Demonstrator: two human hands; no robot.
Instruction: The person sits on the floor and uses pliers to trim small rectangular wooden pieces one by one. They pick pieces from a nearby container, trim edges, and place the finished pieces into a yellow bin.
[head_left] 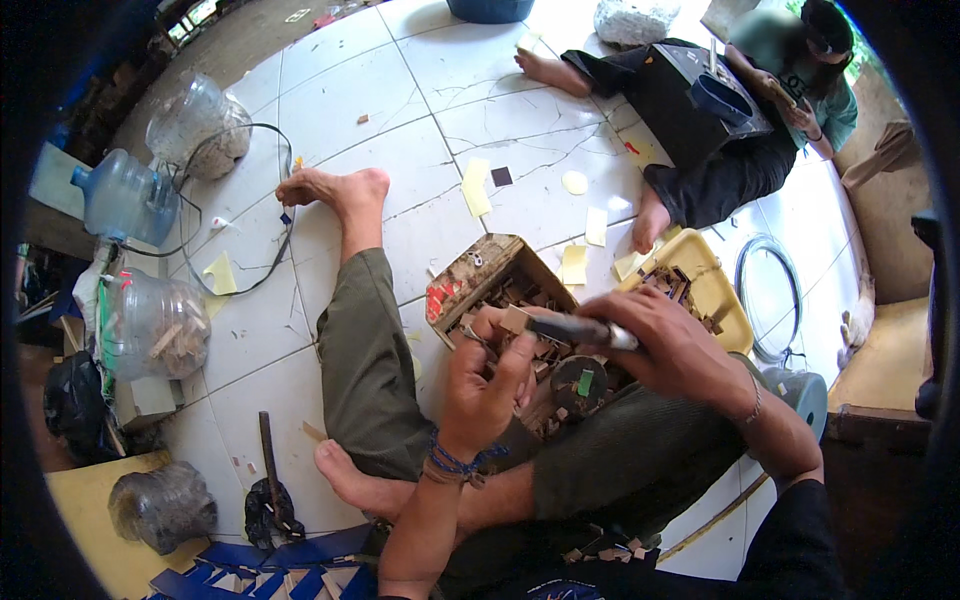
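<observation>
My left hand (488, 375) is closed, pinching a small tan wooden piece (515, 320) between thumb and fingers. Wrapped in my right hand (665, 340) is a hand tool with a dark metal end and a pale part (575, 329); its exact kind is hard to make out. The tool's tip meets or nearly meets the wooden piece. Beneath both hands, a worn wooden box (480, 270) holds many small brown wood pieces. A dark round block with a green patch (583, 384) sits between my legs, below the hands.
A yellow tub (722, 285) with wood pieces stands to the right. Another person (800, 110) sits cross-legged at the far right, handling something small. Clear plastic jugs (130, 197) and a cable (288, 225) lie left; coiled wire (768, 300) lies right. Blue trays (250, 575) are at lower left.
</observation>
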